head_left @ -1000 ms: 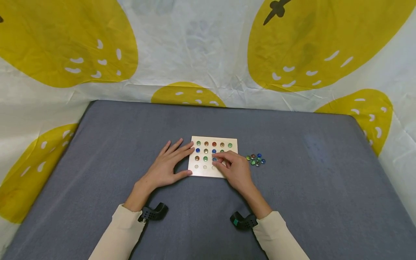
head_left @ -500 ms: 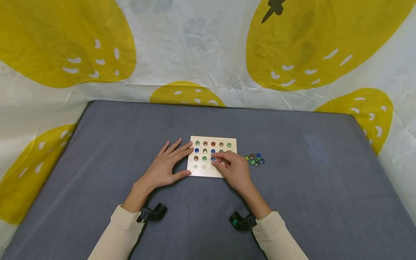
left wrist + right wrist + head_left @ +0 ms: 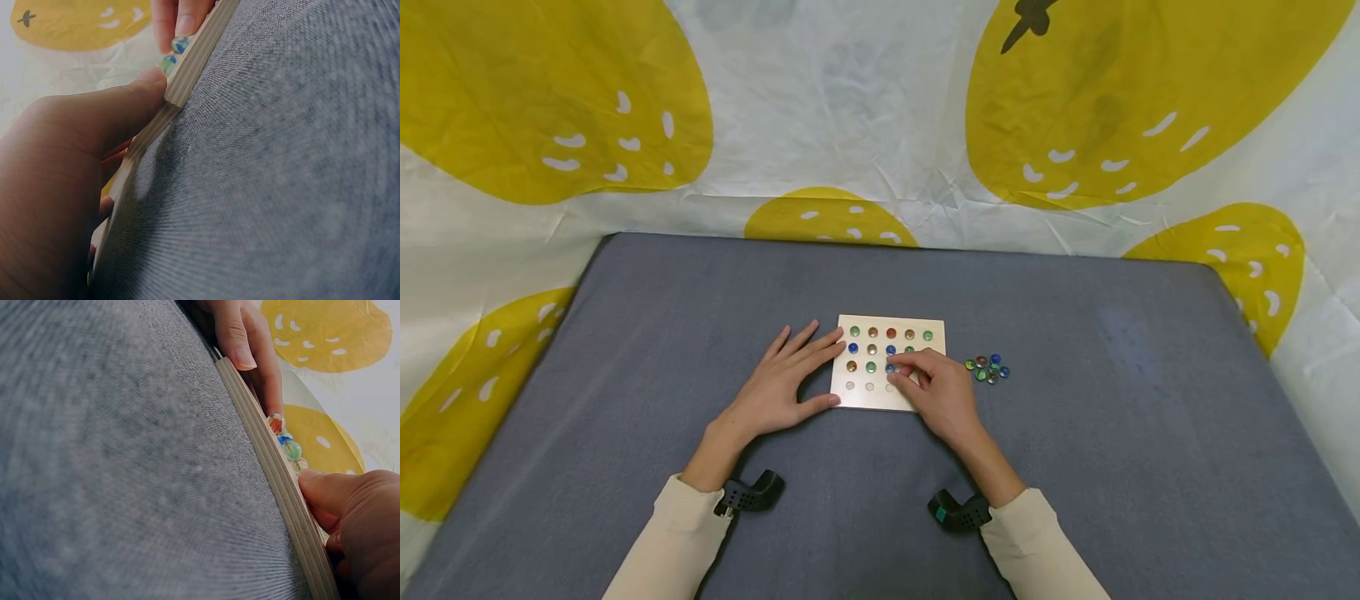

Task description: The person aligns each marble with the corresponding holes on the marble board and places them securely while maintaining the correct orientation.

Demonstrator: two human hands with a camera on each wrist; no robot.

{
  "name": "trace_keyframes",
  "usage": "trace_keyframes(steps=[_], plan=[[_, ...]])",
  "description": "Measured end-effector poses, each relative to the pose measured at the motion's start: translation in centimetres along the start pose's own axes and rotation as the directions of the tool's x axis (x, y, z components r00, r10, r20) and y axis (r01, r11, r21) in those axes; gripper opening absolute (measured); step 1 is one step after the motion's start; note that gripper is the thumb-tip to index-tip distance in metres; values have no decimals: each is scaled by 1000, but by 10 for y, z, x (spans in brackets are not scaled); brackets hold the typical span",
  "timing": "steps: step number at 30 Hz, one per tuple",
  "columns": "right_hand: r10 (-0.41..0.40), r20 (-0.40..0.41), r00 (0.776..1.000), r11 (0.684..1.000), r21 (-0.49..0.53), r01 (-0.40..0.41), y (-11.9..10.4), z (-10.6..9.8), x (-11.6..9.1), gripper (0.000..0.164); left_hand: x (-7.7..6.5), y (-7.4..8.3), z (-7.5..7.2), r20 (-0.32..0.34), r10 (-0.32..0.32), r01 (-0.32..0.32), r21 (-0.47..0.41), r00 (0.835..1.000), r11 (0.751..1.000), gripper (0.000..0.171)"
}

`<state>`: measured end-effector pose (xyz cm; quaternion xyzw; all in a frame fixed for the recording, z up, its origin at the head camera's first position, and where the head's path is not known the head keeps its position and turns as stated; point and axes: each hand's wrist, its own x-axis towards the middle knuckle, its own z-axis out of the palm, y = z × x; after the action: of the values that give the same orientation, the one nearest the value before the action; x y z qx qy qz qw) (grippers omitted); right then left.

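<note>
A pale wooden board (image 3: 861, 398) with rows of round hollows lies on the table in the head view. Glass marbles in green, amber, red and blue sit in its upper rows; pale hollows show along the front row. My left hand (image 3: 778, 385) is spread flat at the board's left side, thumb and fingertips touching its edge. Over the board, my right hand (image 3: 942, 390) pinches a blue marble (image 3: 890, 367) between thumb and index finger, at the third row. The right hand hides part of the board's right side. In the left wrist view, this marble (image 3: 180, 45) shows by the right fingertips.
Several loose marbles (image 3: 987, 369) are clustered on the grey cloth just right of the board. The grey-covered table (image 3: 1075, 467) extends around. Behind it hangs a white curtain (image 3: 880, 108) with large yellow shapes. Black wrist devices (image 3: 752, 492) sit at both cuffs.
</note>
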<state>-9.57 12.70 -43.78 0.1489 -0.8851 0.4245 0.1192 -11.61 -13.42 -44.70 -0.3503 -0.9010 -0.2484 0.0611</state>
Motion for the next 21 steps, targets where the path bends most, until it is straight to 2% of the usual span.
trace_keyframes(steps=[21], plan=[[-45,-14,999,999,16,46,1,-1,-3,16,-1,-1,2,11,-2,2,9,1000,1000,71]])
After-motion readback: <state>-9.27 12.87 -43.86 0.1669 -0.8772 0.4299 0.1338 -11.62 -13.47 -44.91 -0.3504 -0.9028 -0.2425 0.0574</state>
